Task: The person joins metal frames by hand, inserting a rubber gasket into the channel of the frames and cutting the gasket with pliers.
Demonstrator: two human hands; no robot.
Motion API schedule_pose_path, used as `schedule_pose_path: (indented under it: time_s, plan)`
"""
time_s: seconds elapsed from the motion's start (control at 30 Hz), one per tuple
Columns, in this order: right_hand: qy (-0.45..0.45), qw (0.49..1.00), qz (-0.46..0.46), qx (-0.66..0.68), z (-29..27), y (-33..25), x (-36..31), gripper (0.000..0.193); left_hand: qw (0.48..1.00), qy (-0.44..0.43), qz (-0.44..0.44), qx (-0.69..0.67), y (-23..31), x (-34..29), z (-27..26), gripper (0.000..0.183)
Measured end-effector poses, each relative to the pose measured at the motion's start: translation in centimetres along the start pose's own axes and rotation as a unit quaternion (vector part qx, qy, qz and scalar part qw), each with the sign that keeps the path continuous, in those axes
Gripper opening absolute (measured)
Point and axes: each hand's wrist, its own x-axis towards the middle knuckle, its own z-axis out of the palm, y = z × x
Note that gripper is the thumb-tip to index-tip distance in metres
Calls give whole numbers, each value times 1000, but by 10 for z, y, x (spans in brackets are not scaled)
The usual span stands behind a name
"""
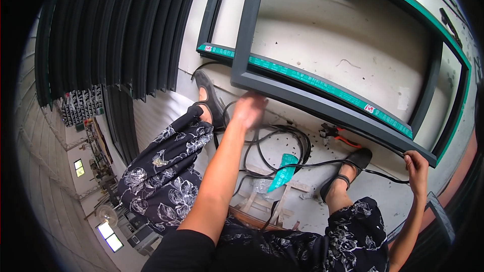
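- Dark grey metal window frame [312,102] is the main thing here, a big rectangular one with green protective tape along its inner edges, lying tilted over a pale, scuffed floor [348,35]
- left hand [248,110] sits on the frame's lower rail, close to its near-left corner. It's blurry, so I honestly can't tell if the fingers are curled round the rail or just pressing flat on it
- right hand [416,165] is at the opposite end of that same rail, right by the lower right corner, fingers closed around the edge of the frame
- a thin black rubber strip [282,143] lies in loose loops on the floor just under the rail, between the two feet, and one strand runs off toward the right hand. Can't make out whether that hand is pinching the strand too
- a curl of green tape [284,172] lies in the middle of those loops
- red-handled pliers [339,136] lie on the floor just below the rail, near the right foot
- black flat shoes [350,163] on both feet, dark floral skirt [166,171] over the knees
- a stack of long dark profiles [116,25] fills the upper left, well apart from both hands
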Motion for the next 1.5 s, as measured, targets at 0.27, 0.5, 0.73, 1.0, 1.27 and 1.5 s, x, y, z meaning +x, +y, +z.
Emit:
schedule_pose_path:
  time_s: [0.27,0.5,0.73,1.0,1.27,1.5]
  plan:
    - [85,994,-48,-41,18,14,-1,8,999,30,9,5,-15,-1,8,16]
    - [85,991,-71,-71,26,31,2,9,996,48,1,72,-15,4,10,18]
    - [88,988,-66,-109,27,23,6,10,994,43,99,26,25,6,-17,40]
    - [92,977,-101,-166,22,18,2,10,987,99,126,2,19,23,-7,17]
    - [88,982,-67,-155,30,27,2,10,991,70,72,-90,21,11,-1,21]
    - [91,981,-73,-157,31,32,1,11,999,-46,-5,-5,-25,-4,10,22]
